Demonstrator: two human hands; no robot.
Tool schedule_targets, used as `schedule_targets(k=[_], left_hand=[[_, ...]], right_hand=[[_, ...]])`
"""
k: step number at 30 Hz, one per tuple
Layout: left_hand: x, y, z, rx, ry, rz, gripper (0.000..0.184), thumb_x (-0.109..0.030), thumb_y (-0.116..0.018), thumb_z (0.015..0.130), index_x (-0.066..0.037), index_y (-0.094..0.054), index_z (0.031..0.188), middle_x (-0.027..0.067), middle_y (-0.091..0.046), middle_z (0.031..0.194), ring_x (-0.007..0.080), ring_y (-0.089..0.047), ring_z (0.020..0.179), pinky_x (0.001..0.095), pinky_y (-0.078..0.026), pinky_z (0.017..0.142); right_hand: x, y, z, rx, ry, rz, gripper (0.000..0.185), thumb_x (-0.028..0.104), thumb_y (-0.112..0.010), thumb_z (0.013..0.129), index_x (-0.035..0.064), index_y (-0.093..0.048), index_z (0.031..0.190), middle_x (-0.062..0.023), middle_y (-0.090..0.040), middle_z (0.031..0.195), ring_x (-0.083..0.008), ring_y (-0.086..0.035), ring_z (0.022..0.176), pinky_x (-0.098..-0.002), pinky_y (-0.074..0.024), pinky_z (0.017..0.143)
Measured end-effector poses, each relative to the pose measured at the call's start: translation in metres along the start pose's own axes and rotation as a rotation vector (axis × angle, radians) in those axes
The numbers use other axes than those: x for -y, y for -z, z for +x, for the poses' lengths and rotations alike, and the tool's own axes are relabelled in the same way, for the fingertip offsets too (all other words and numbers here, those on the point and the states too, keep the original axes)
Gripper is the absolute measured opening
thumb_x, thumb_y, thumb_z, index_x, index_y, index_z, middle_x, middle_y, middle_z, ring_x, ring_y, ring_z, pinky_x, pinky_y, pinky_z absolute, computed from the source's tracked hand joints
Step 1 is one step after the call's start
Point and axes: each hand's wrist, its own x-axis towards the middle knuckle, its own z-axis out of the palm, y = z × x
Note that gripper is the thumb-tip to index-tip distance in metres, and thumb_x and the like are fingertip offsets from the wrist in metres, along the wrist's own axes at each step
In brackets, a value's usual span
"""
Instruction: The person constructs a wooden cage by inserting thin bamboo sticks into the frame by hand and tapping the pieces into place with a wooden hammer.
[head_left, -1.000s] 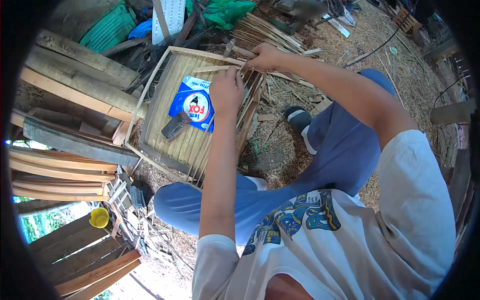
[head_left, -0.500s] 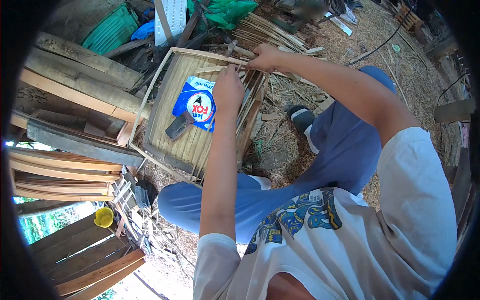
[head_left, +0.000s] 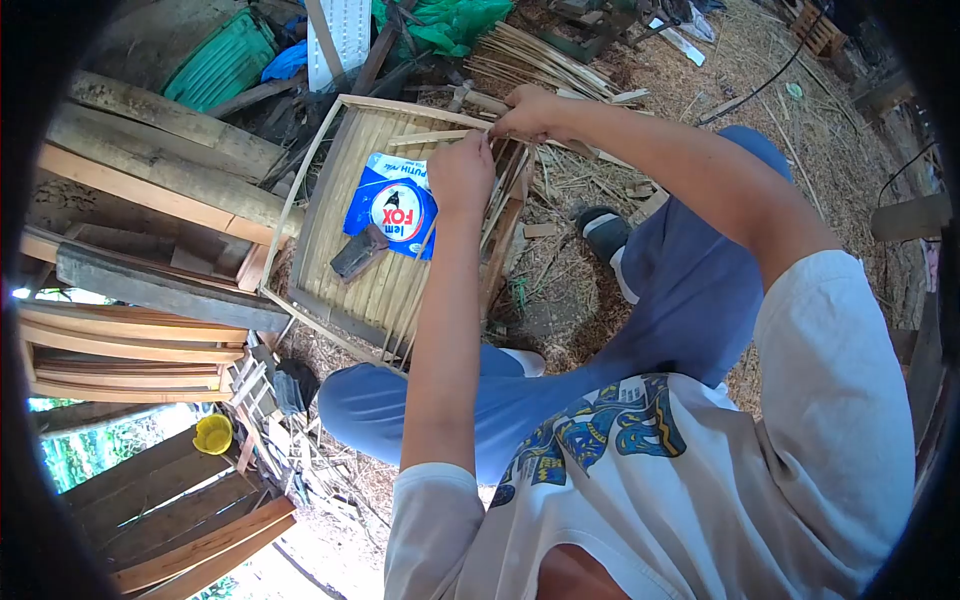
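Note:
A shallow panel of light slats (head_left: 385, 300) sits before me, with a thin wooden strip frame (head_left: 400, 108) around it. At its upper right corner, my left hand (head_left: 461, 175) is closed, fingertips pinched on something small I cannot make out. Right beside it, my right hand (head_left: 527, 112) is closed with fingers bent at the end of the frame strip; what it grips is hidden. A hammer-like tool (head_left: 486, 102) lies by the right fingers. On the slats rest a blue and white glue packet (head_left: 398, 208) marked FOX and a dark block (head_left: 359, 252).
Stacked timber and curved wooden pieces (head_left: 130, 345) stand on the left. A bundle of thin sticks (head_left: 540, 58) lies beyond the panel. A green crate (head_left: 222, 60), a yellow bowl (head_left: 213, 434) and a dark cable (head_left: 765, 85) are around. Shavings cover the ground.
Both hands stay at the same corner. My left fingertips have shifted slightly right, nearer my right hand. The packet and dark block stay on the slats.

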Motion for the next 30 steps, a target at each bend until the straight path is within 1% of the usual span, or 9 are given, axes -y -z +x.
schedule_targets(k=[3, 6, 7, 10, 13, 18, 21, 24, 30], left_hand=[[0.001, -0.001, -0.003, -0.023, -0.015, -0.017, 0.023, -0.027, -0.056, 0.096, -0.009, -0.069, 0.091, 0.0189, -0.067, 0.082, 0.0409, -0.063, 0.079, 0.0539, -0.049, 0.072], [0.000, 0.002, -0.008, -0.101, -0.018, -0.009, 0.021, -0.027, -0.057, 0.095, -0.010, -0.070, 0.093, 0.0172, -0.063, 0.090, 0.0398, -0.060, 0.088, 0.0537, -0.048, 0.076], [-0.002, 0.005, -0.009, -0.133, -0.016, 0.000, 0.021, -0.027, -0.058, 0.095, -0.010, -0.070, 0.093, 0.0159, -0.062, 0.092, 0.0388, -0.059, 0.091, 0.0533, -0.047, 0.077], [0.000, 0.004, -0.009, -0.039, 0.031, -0.014, 0.020, -0.028, -0.062, 0.092, -0.011, -0.073, 0.094, 0.0136, -0.057, 0.103, 0.0355, -0.055, 0.103, 0.0519, -0.046, 0.084], [0.006, 0.001, -0.009, -0.072, 0.011, 0.015, 0.021, -0.029, -0.060, 0.093, -0.012, -0.072, 0.096, 0.0133, -0.060, 0.097, 0.0371, -0.058, 0.097, 0.0532, -0.046, 0.080], [0.008, -0.001, -0.009, -0.073, 0.020, 0.013, 0.022, -0.030, -0.061, 0.093, -0.012, -0.073, 0.095, 0.0131, -0.061, 0.097, 0.0367, -0.059, 0.098, 0.0527, -0.046, 0.081], [0.005, -0.002, -0.008, -0.069, 0.039, 0.006, 0.022, -0.030, -0.061, 0.093, -0.012, -0.073, 0.094, 0.0134, -0.062, 0.098, 0.0367, -0.059, 0.099, 0.0530, -0.046, 0.082], [0.004, -0.001, -0.007, -0.053, 0.052, -0.011, 0.023, -0.030, -0.060, 0.093, -0.011, -0.073, 0.094, 0.0139, -0.063, 0.097, 0.0369, -0.060, 0.099, 0.0533, -0.046, 0.082], [0.003, 0.000, -0.006, -0.043, 0.063, -0.009, 0.023, -0.030, -0.059, 0.094, -0.012, -0.073, 0.094, 0.0140, -0.065, 0.096, 0.0372, -0.062, 0.097, 0.0535, -0.047, 0.082]], right_hand=[[0.000, -0.001, 0.000, 0.008, 0.002, -0.008, 0.046, 0.024, -0.087, 0.072, -0.0075, -0.067, 0.099, -0.0064, -0.056, 0.063, -0.0147, -0.050, 0.045, -0.0315, -0.0344, 0.037], [0.004, -0.003, -0.004, -0.010, -0.022, -0.045, 0.031, 0.023, -0.080, 0.080, -0.0026, -0.068, 0.093, -0.0043, -0.053, 0.061, -0.0143, -0.045, 0.045, -0.0336, -0.0326, 0.040], [0.004, -0.004, -0.005, -0.014, -0.025, -0.037, 0.032, 0.024, -0.080, 0.080, -0.0025, -0.069, 0.093, -0.0043, -0.053, 0.061, -0.0143, -0.045, 0.045, -0.0335, -0.0326, 0.041], [0.004, -0.003, -0.004, -0.011, -0.027, -0.035, 0.033, 0.025, -0.080, 0.080, -0.0024, -0.069, 0.094, -0.0042, -0.053, 0.060, -0.0144, -0.045, 0.045, -0.0334, -0.0325, 0.041], [0.003, 0.000, -0.002, 0.009, -0.020, -0.051, 0.034, 0.026, -0.080, 0.080, -0.0027, -0.069, 0.094, -0.0041, -0.052, 0.060, -0.0143, -0.045, 0.045, -0.0333, -0.0323, 0.041], [0.004, 0.000, -0.002, 0.008, -0.024, -0.074, 0.032, 0.025, -0.081, 0.080, -0.0011, -0.069, 0.094, -0.0036, -0.052, 0.060, -0.0144, -0.046, 0.046, -0.0336, -0.0330, 0.041], [0.002, 0.002, -0.001, 0.024, 0.004, -0.077, 0.061, 0.023, -0.083, 0.074, -0.0076, -0.064, 0.123, -0.0111, -0.063, 0.077, -0.0199, -0.061, 0.060, -0.0366, -0.0434, 0.045], [-0.001, 0.000, 0.002, -0.024, 0.030, -0.148, 0.070, 0.026, -0.084, 0.073, -0.0076, -0.061, 0.129, -0.0129, -0.067, 0.088, -0.0211, -0.064, 0.068, -0.0371, -0.0478, 0.050], [-0.003, 0.002, 0.007, 0.029, 0.004, -0.136, 0.075, 0.027, -0.085, 0.072, -0.0074, -0.059, 0.133, -0.0138, -0.067, 0.089, -0.0202, -0.063, 0.064, -0.0360, -0.0465, 0.046]])
